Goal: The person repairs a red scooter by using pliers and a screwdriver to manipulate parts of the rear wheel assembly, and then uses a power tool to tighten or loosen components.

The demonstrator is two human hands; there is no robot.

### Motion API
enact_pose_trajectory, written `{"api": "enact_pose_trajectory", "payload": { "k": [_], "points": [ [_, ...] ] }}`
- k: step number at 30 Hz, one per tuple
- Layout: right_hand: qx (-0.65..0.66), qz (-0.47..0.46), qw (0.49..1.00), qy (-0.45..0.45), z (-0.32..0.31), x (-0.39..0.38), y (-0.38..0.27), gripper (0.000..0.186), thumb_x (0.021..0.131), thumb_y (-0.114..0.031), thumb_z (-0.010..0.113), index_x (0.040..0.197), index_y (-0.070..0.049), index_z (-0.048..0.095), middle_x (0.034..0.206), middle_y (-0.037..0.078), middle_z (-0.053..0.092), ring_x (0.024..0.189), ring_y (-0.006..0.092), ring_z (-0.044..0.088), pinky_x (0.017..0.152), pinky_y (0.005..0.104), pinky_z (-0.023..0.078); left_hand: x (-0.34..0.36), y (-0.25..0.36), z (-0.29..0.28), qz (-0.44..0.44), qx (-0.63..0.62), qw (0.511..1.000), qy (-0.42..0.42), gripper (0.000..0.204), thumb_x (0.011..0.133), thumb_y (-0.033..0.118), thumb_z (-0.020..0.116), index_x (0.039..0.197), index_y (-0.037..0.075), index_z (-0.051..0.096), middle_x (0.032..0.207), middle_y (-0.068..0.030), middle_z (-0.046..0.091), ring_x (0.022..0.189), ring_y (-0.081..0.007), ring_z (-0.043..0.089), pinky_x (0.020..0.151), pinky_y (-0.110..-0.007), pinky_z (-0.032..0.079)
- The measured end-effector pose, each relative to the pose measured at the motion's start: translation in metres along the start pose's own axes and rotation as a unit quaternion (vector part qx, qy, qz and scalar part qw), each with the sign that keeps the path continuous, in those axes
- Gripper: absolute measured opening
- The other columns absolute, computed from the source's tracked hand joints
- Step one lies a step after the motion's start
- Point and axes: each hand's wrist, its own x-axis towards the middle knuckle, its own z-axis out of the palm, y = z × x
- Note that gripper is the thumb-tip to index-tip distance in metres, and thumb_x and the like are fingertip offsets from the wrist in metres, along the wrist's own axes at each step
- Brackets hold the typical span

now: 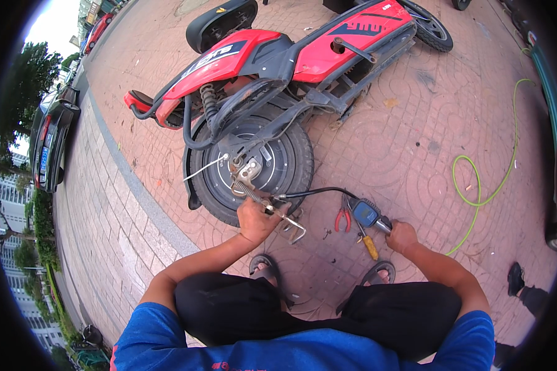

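Note:
A red electric scooter (pixel 241 62) lies on its side, its rear wheel (pixel 291 157) facing me. My left hand (pixel 257 219) is closed at the wheel's near edge, fingers around the metal end of a black air hose (pixel 319 190). The hand partly hides that end, so its seat on the wheel cannot be made out. A spring and bent kickstand (pixel 296 226) stick out beside this hand. The hose runs right to a tire inflator (pixel 366 213) with a blue-framed gauge. Around its grip my right hand (pixel 402 237) is closed.
Red-handled pliers (pixel 343 219) and a yellow-handled screwdriver (pixel 371 247) lie on the paving between my feet and the scooter. A green hose (pixel 470 203) curls at the right. Another person's shoe (pixel 515 279) shows at far right. Parked at left is a dark car (pixel 54 139).

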Motion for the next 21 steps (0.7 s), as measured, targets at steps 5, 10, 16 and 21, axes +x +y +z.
{"api": "enact_pose_trajectory", "payload": {
  "k": [5, 10, 16, 21],
  "points": [
    [0.0, -0.009, 1.0, 0.006, 0.0006, 0.0005, 0.0004, 0.028, 0.085, -0.022, 0.068, 0.101, 0.0, 0.072, 0.094, 0.027, 0.076, 0.089, 0.042, 0.076, 0.082, 0.0491, 0.062, -0.0012, -0.0059, 0.0007, 0.014, 0.007, 1.0, -0.02, 0.047, 0.075, 0.042, 0.095, 0.078, 0.002, 0.072, 0.091, -0.0143, 0.071, 0.075, -0.0359, 0.07, 0.068, -0.046, 0.056],
    [0.001, -0.008, 1.0, 0.009, -0.0001, -0.0003, 0.0006, 0.027, 0.085, -0.022, 0.068, 0.101, 0.0, 0.072, 0.094, 0.027, 0.076, 0.088, 0.0422, 0.076, 0.082, 0.0494, 0.062, -0.0017, -0.008, 0.003, 0.021, 0.005, 1.0, -0.015, 0.048, 0.074, 0.042, 0.095, 0.083, 0.001, 0.072, 0.088, -0.0147, 0.07, 0.074, -0.0361, 0.07, 0.067, -0.046, 0.056],
    [-0.002, -0.007, 1.0, 0.004, -0.0011, -0.0008, -0.0001, 0.028, 0.085, -0.022, 0.068, 0.101, 0.0, 0.072, 0.095, 0.027, 0.077, 0.089, 0.0419, 0.076, 0.083, 0.0488, 0.062, -0.002, -0.0076, 0.0027, 0.023, 0.005, 1.0, -0.015, 0.047, 0.074, 0.041, 0.096, 0.079, 0.002, 0.071, 0.091, -0.0141, 0.071, 0.074, -0.0358, 0.07, 0.067, -0.046, 0.056],
    [-0.004, -0.006, 1.0, 0.003, -0.0014, -0.0001, 0.0, 0.028, 0.085, -0.023, 0.068, 0.101, -0.001, 0.073, 0.096, 0.026, 0.077, 0.091, 0.0415, 0.076, 0.084, 0.0483, 0.062, -0.0012, -0.0053, 0.0012, 0.022, 0.002, 1.0, -0.014, 0.046, 0.073, 0.04, 0.096, 0.074, 0.002, 0.07, 0.094, -0.0136, 0.072, 0.075, -0.0356, 0.07, 0.067, -0.046, 0.056]
  ]
}}
